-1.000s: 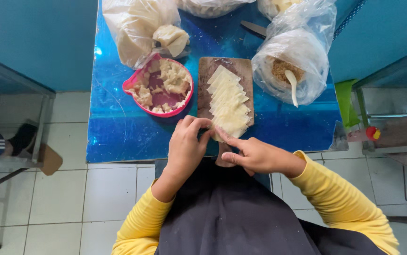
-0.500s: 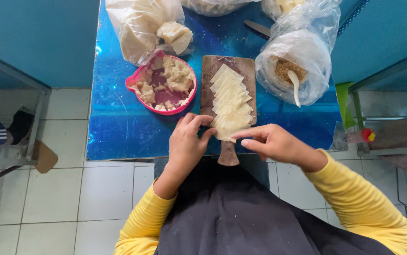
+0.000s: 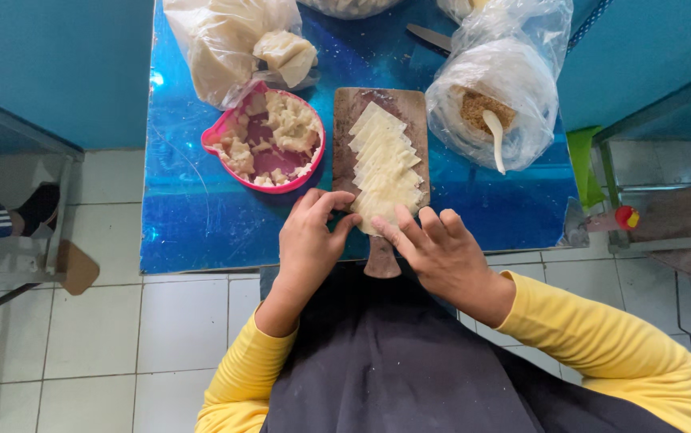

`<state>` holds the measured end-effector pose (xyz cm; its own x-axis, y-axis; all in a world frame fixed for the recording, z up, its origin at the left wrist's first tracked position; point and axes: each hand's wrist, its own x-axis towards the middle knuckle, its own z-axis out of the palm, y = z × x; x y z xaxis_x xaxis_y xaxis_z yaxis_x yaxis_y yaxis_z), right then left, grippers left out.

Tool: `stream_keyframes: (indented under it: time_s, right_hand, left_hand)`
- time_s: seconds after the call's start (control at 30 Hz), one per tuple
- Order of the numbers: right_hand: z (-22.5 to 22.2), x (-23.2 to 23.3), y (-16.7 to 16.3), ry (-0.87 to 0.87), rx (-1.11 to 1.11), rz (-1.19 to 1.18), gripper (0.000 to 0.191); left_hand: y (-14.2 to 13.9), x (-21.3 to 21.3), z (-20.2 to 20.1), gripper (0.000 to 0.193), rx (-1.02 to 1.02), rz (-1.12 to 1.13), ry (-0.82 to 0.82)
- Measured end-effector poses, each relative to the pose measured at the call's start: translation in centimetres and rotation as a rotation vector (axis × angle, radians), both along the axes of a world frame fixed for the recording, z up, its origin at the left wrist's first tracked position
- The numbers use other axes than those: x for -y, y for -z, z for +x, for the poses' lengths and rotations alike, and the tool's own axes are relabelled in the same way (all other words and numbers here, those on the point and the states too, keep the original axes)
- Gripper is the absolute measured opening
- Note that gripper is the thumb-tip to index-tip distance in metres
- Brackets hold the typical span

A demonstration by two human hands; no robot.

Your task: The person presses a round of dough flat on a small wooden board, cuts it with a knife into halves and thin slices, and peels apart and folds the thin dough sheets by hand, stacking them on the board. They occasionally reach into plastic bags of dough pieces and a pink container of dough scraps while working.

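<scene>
A shiny blue counter (image 3: 201, 216) carries a brown wooden cutting board with a short handle (image 3: 381, 108), set near the middle of the counter's near edge, its handle hanging over that edge. On the board lies an overlapping row of pale square dough sheets (image 3: 384, 164), running from the board's far end toward the near end.

The left hand (image 3: 309, 240) rests at the near edge of the counter, just left of the board; its fingers curl inward, the thumb and forefinger tips pinching the near left corner of the nearest sheet. The right hand (image 3: 442, 252) lies at the near edge on the board's right side, fingers loosely spread and stretched out, with the forefinger tip touching the near end of the sheet stack. It grips nothing.

Left of the board stands a pink heart-shaped plastic bowl (image 3: 221, 136) holding pale mashed lumps. At the far left corner sits a clear plastic bag of whitish dough (image 3: 217, 40). Toward the right edge stands a clear plastic bag with brown crumbs and a white spoon (image 3: 494, 108).
</scene>
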<state>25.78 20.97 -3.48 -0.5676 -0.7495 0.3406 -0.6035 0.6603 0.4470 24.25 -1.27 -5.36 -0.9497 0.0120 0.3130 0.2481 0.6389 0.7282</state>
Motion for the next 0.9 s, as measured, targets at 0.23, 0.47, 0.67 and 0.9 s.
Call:
stream_keyframes:
  time_s: [0.23,0.47,0.67,0.9]
  right_hand:
    - [-1.0,-1.7,-1.6,-0.036,0.270,-0.206,0.057]
    - [-1.6,0.5,0.6,-0.077,0.274,-0.336,0.070]
    - [-0.5,-2.8,-0.1,-0.023,0.491,-0.418,0.070]
    - [-2.7,-9.2,-1.6,0.397,0.164,-0.631,0.028]
  left_hand:
    - [-0.3,0.0,0.0,0.028,0.009,0.005,0.004]
    - [-0.3,0.0,0.0,0.027,0.012,0.001,-0.002]
    - [-0.2,0.0,0.0,0.028,0.006,0.006,-0.002]
    - [-0.1,-0.1,0.1,0.027,-0.025,-0.012,-0.009]
